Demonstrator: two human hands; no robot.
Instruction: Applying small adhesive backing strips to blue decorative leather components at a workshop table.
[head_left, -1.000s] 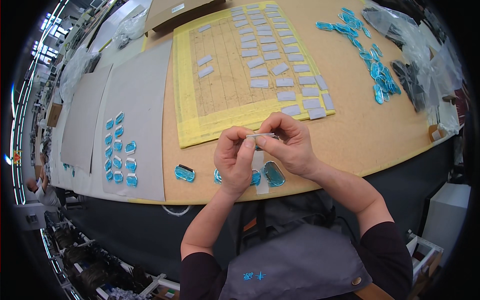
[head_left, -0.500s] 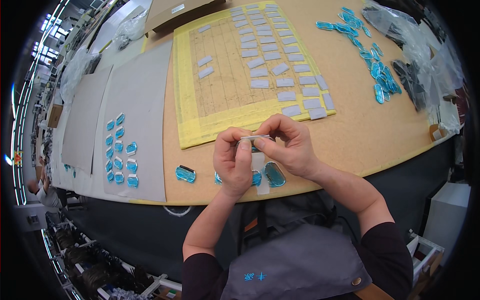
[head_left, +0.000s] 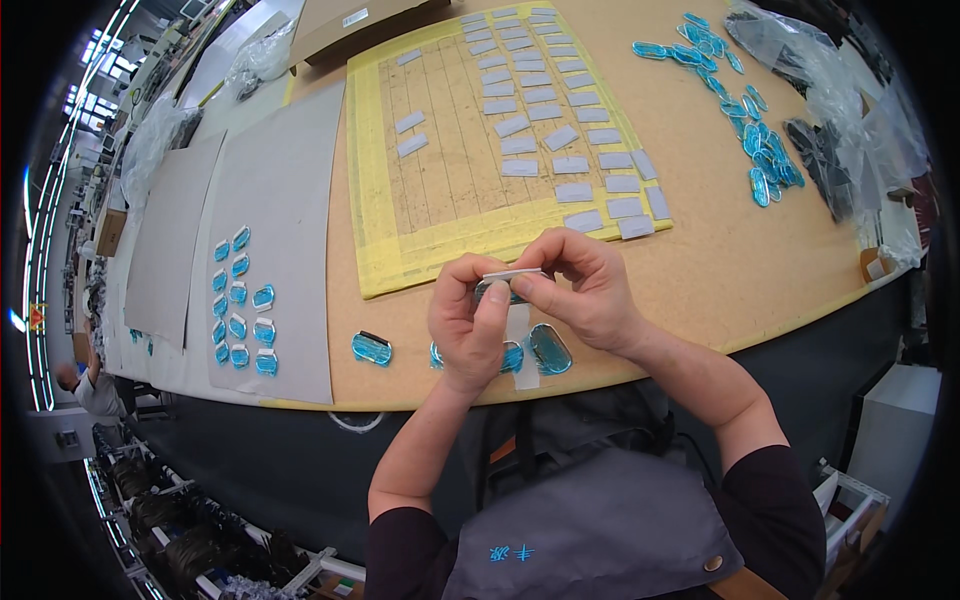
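Strip [head_left: 513,273] slightly further left than 1 second ago, teal pieces [head_left: 238,327] on grey board [head_left: 285,200], left hand [head_left: 468,325] pinching strip's left part, strip over table [head_left: 690,290], right hand [head_left: 592,297] pinching its right part, teal pile [head_left: 770,158] far right

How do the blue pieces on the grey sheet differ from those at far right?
The sheet pieces sit apart in rough columns; the far-right pieces are bunched together, many overlapping. The sheet pieces show whitish bands along an edge; the far-right pieces show only thin pale outlines. Both are blue and shiny.
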